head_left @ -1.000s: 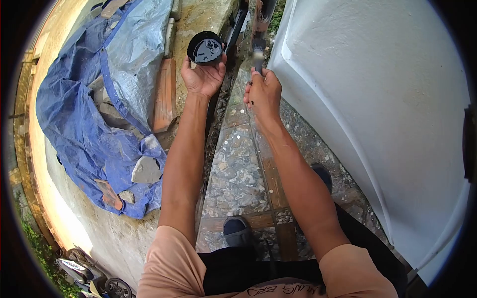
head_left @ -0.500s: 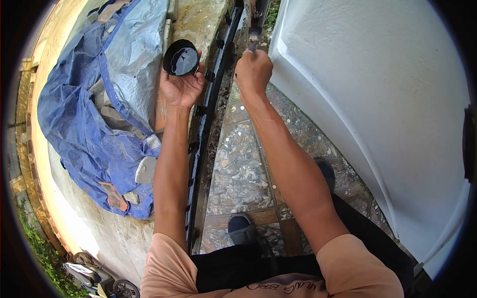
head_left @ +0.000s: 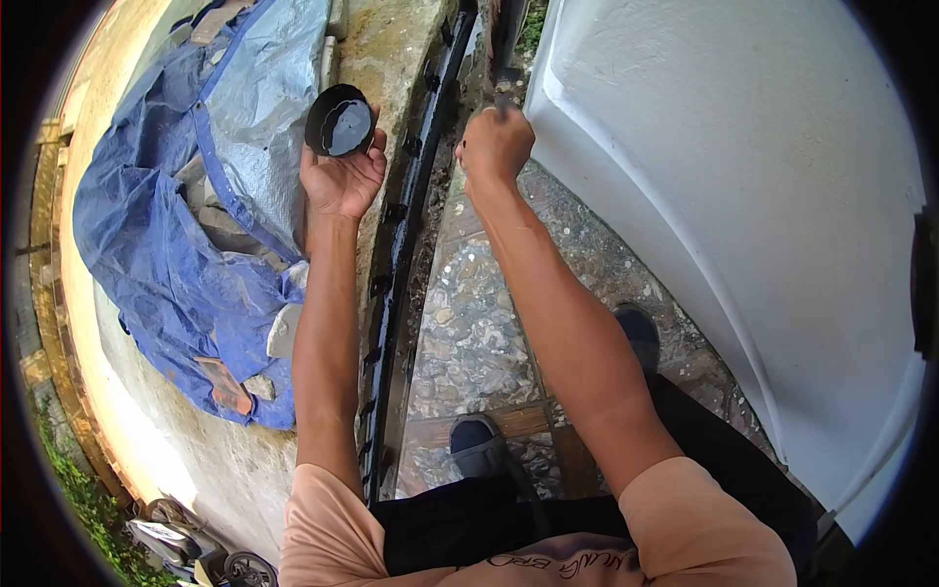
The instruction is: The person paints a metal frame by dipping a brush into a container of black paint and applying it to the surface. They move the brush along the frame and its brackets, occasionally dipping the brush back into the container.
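Observation:
A black bowl (head_left: 319, 129) of glossy black paint rests in my left hand (head_left: 339, 181), the palm under it and fingers curled up along its side. My right hand (head_left: 496, 147) is closed around the handle of a paintbrush (head_left: 503, 103), whose dark head points away from me and is smeared by motion. Between my hands runs a long black-painted metal rail (head_left: 399, 249) with short tabs along its side. The brush lies just right of this rail's far end, over a narrow dark strip.
To the left, a crumpled blue tarp (head_left: 147, 254) covers rubble on a concrete ledge (head_left: 220, 470). A curved white wall (head_left: 743, 166) stands close on the right. My feet are on a pebbled stone floor (head_left: 465, 338). A motorcycle (head_left: 181, 538) is far down at the lower left.
My left hand has shifted left with the bowl and slightly toward me. My right hand has come a little nearer to me with the brush, which looks more blurred.

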Available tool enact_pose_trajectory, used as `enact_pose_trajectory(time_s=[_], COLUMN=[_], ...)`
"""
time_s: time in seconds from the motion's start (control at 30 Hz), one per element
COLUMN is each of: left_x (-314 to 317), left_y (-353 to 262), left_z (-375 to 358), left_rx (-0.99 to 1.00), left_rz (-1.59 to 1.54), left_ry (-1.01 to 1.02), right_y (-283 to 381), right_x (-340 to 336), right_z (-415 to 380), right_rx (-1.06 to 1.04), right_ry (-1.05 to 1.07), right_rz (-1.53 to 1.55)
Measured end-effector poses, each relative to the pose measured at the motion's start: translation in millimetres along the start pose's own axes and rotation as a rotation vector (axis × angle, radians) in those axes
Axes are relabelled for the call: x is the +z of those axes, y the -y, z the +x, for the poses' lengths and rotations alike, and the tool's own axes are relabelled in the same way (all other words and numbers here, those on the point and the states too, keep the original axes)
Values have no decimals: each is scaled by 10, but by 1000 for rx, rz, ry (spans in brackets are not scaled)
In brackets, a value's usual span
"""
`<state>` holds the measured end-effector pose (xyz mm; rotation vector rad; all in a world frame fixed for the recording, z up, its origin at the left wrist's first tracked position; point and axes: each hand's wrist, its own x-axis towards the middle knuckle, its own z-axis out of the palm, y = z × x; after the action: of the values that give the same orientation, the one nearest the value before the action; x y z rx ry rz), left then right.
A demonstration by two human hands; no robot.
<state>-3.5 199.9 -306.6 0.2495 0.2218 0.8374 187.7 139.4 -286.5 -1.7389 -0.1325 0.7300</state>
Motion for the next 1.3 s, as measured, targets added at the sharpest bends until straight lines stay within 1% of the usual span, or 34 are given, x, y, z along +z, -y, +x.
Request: enact_pose_trajectory(time_s=[0.03, 0.13, 0.17, 0.27, 0.33, 0.37, 0.47, 0.5, 0.6, 0.63, 0.73, 0.77, 0.87, 0.9, 1.0, 1.07, 1.13, 1.17, 1.27, 1.3], left_x=[20, 58, 77, 169, 187, 189, 203, 213, 206, 193, 179, 178, 247, 249, 234, 234, 212, 185, 215, 208], left_y=[-3, -32, -33, -17, -24, -23, -27, -32, -48, -60, -54, -57, -29, -27, -36, -25, -23, -27, -11, -2], left_z=[-5, -38, -33, -55, -61, -79, -96, -96, -112, -120, -139, -139, -147, -155, -200, -185, -153, -157, -163, -168], left_rx=[0, 4, 6, 33, 31, 30, 21, 24, 23, 19, 17, 21, 25, 26, 29, 35, 39, 42, 44, 42], left_rz=[-2, 2, 4, 10, 11, 10, -2, 4, 16, 15, 19, 23, 11, 9, 8, 10, 20, 25, 21, 19], left_ry=[-3, -16, -16, -73, -70, -70, -45, -39, -25, -19, 4, 15, -45, -54, -76, -65, -58, -61, -82, -84], right_y=[-224, -66, 37, 440, 656, 671, 552, 581, 634, 649, 629, 617, 389, 391, 161, -23, -56, -73, 193, 296], right_x=[109, 229, 253, 222, 89, 38, 20, 7, 52, 61, -12, -50, -17, -24, -20, -34, -135, -158, -110, -79], right_z=[195, 220, 218, 25, -221, -262, -239, -223, -240, -220, -322, -368, -314, -285, -9, 64, -91, -158, -316, -273], right_rx=[-2, 19, 24, -152, -419, -479, -316, -224, -343, -397, -495, -381, -551, -543, -491, -450, -420, -560, -678, -652], right_ry=[-56, -103, -72, -79, -127, -120, -151, -127, -94, -66, -86, -60, -84, -95, -14, -30, -9, 2, 50, 80], right_rz=[28, 30, 20, 14, 16, -4, -10, -22, -96, -77, 44, 74, 178, 112, -44, -98, -132, -163, -151, -203])
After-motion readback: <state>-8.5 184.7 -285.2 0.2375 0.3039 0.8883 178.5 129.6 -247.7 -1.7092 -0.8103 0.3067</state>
